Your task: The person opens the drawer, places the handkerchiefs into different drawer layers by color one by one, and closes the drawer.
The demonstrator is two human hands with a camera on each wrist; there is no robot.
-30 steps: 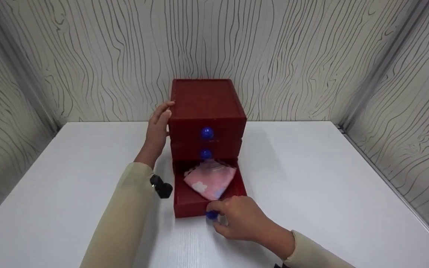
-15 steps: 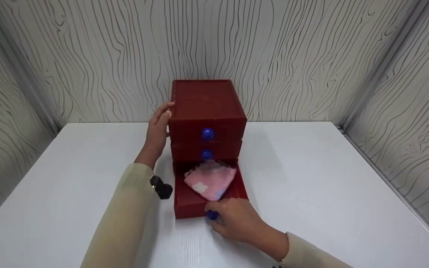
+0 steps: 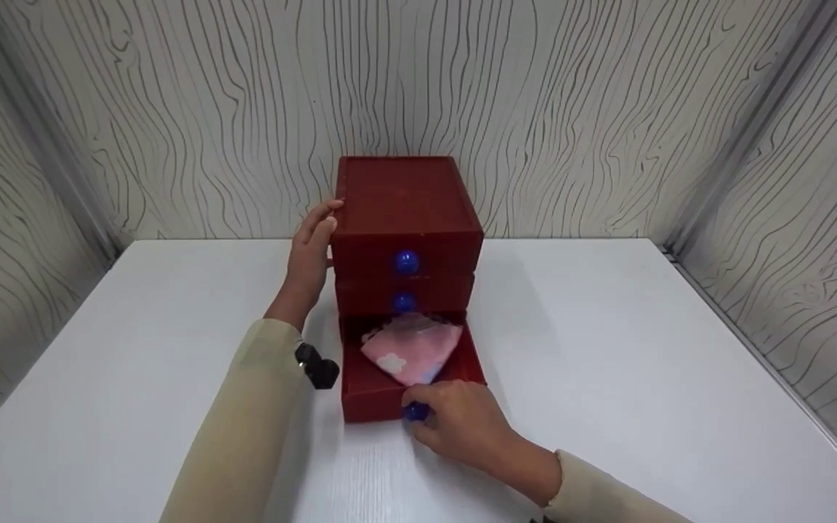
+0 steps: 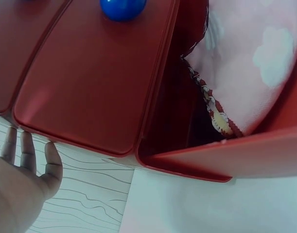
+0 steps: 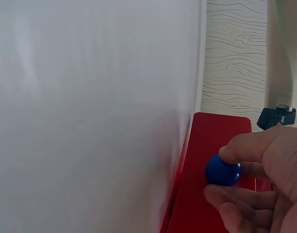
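A red chest of drawers with round blue knobs stands on the white table, its bottom drawer pulled out. Inside that drawer lies a folded pink cloth with white flower shapes and a dark patterned edge. My left hand rests against the chest's left side, its fingers extended along the wall; in the left wrist view the fingertips touch the red side. With thumb and fingers, my right hand pinches the blue knob of the bottom drawer. The upper two drawers are closed.
The white table extends on both sides of the chest. Behind it rises a panel with a wood-grain pattern, and similar panels flank the table. A black wrist camera sits on the left sleeve beside the pulled-out drawer.
The bottom drawer's front has shifted slightly back toward the chest, with my right hand still pinching its knob. My left hand stays against the chest's side.
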